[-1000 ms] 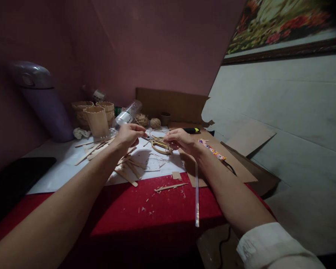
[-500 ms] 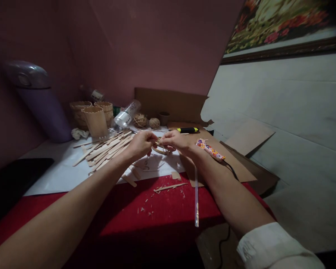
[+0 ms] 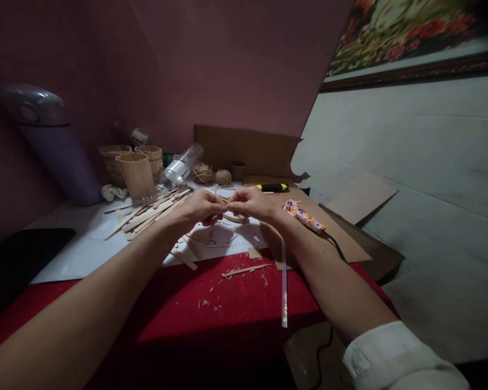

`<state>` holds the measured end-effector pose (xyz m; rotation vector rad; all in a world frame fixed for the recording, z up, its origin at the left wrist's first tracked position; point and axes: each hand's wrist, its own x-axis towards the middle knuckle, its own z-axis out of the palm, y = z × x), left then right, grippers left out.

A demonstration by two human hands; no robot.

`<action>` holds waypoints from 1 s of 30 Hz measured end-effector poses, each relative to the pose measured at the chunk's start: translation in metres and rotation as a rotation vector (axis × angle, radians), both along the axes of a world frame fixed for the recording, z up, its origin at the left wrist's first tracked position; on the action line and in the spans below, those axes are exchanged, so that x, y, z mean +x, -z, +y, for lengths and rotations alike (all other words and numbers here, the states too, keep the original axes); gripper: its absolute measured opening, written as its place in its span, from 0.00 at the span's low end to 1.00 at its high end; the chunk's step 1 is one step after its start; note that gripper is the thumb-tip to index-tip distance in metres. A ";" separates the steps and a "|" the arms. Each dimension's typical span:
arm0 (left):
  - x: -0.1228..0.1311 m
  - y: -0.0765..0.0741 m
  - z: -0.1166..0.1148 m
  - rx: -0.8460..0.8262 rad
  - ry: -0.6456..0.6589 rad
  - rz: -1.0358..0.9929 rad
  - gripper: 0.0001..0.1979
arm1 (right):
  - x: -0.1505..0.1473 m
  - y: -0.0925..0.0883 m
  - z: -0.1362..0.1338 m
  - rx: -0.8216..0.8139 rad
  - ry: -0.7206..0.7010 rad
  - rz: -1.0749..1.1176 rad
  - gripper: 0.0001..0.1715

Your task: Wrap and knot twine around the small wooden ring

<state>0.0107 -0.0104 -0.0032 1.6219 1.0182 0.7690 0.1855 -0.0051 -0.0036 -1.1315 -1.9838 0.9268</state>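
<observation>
My left hand [image 3: 209, 207] and my right hand [image 3: 250, 205] meet over the white sheet, fingertips pinched together and touching or nearly so. Whatever is between the fingers is too small and too covered to name. Just beneath and behind them lies a tan ring-shaped piece [image 3: 236, 218], partly hidden by the hands; thin strands show near it. To the left of my left hand spreads a pile of wooden craft sticks [image 3: 154, 214]. Behind the hands sit two balls of twine, a looser one [image 3: 203, 173] and a smaller one [image 3: 223, 177].
Wooden-stick cups [image 3: 136, 176], a clear plastic bottle [image 3: 183, 165] and a purple tumbler [image 3: 61, 157] stand back left. A black-yellow cutter [image 3: 273, 187] and a flower-patterned glue gun [image 3: 305, 216] with a glue stick [image 3: 284, 287] lie right. Shavings dot the red cloth [image 3: 179, 309].
My hands have drawn closer together, fingertips now meeting, with my left hand's fingers curled in more. The view has shifted slightly; the things on the table stay in place.
</observation>
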 end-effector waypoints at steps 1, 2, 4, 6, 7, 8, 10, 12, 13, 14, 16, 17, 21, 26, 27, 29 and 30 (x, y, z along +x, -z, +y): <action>-0.001 0.001 0.001 -0.004 -0.002 -0.010 0.09 | 0.001 0.001 0.001 -0.009 -0.002 0.015 0.11; -0.001 0.001 0.001 -0.008 -0.006 -0.018 0.08 | 0.001 0.002 0.002 -0.019 -0.006 0.028 0.09; -0.002 0.001 0.002 -0.016 -0.009 -0.030 0.07 | 0.001 0.003 0.003 -0.028 -0.020 0.045 0.06; -0.003 0.001 0.003 -0.011 -0.010 -0.036 0.05 | 0.001 0.004 0.003 -0.021 -0.030 0.051 0.04; -0.003 0.002 0.003 -0.004 -0.012 -0.037 0.05 | 0.001 0.004 0.002 -0.015 -0.032 0.047 0.04; -0.003 0.002 0.004 0.005 -0.015 -0.035 0.05 | 0.001 0.003 0.001 -0.005 -0.031 0.036 0.04; -0.004 0.003 0.005 0.015 -0.012 -0.022 0.06 | 0.000 0.001 -0.001 0.053 -0.010 -0.024 0.04; -0.004 0.004 0.007 0.016 -0.009 0.008 0.08 | -0.001 -0.002 -0.004 0.178 0.022 -0.147 0.04; -0.004 0.005 0.008 0.016 -0.010 0.026 0.08 | -0.001 -0.003 -0.005 0.252 0.034 -0.226 0.06; -0.004 0.006 0.009 0.018 -0.011 0.042 0.09 | -0.001 -0.004 -0.005 0.323 0.035 -0.307 0.08; -0.004 0.007 0.009 0.027 -0.006 0.064 0.08 | -0.002 -0.005 -0.006 0.421 0.019 -0.444 0.10; -0.004 0.007 0.009 0.032 -0.001 0.071 0.08 | -0.002 -0.005 -0.007 0.446 0.009 -0.492 0.10; -0.004 0.004 0.006 0.030 -0.014 0.078 0.06 | -0.003 -0.005 -0.008 0.476 -0.023 -0.564 0.11; -0.004 -0.002 0.001 0.035 -0.048 0.126 0.07 | -0.004 -0.007 -0.011 0.426 -0.005 -0.589 0.11; -0.004 -0.002 0.001 0.037 -0.054 0.130 0.07 | -0.004 -0.007 -0.012 0.421 -0.002 -0.591 0.12; -0.004 -0.001 0.002 0.044 -0.055 0.130 0.08 | -0.004 -0.006 -0.012 0.435 0.005 -0.612 0.14; -0.004 0.000 0.003 0.042 -0.049 0.128 0.09 | -0.004 -0.006 -0.011 0.451 0.013 -0.629 0.14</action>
